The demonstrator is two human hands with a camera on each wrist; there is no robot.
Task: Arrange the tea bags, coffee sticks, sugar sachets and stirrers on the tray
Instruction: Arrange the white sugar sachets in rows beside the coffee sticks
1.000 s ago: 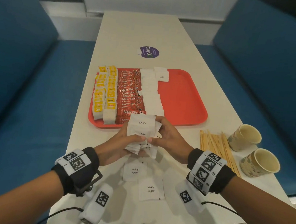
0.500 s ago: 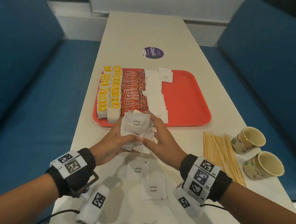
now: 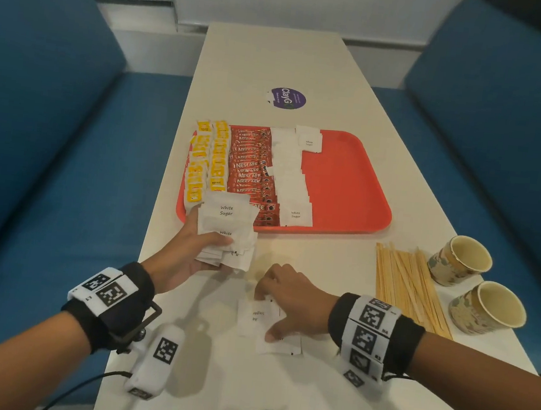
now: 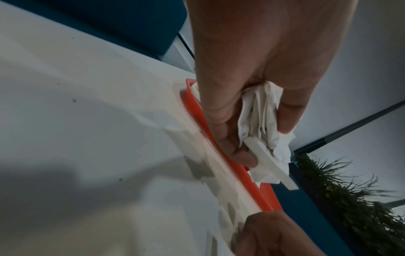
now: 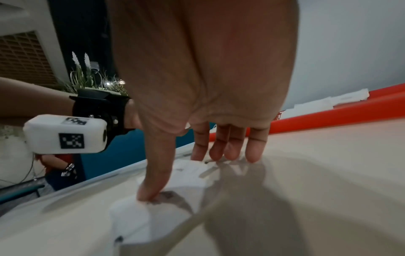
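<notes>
Paper-thin and limp, the sugar packets [image 3: 226, 230] in the left hand [image 3: 187, 249] are light and slide over each other; its thumb and fingers grip the fanned bundle at the near edge of the tray [image 3: 357, 194]. Right of it, the right hand [image 3: 289, 300] lies spread on two loose packets [image 3: 259, 317] on the counter [image 3: 276, 389], thumb and fingertips pressing, nothing lifted. Best judged: pinch each by an edge or slide it together. Further right lie the stirrers [image 3: 410, 286]. Only the left wrist view shows the bundle's crumpled edges; only the right wrist view shows each fingertip's contact.
</notes>
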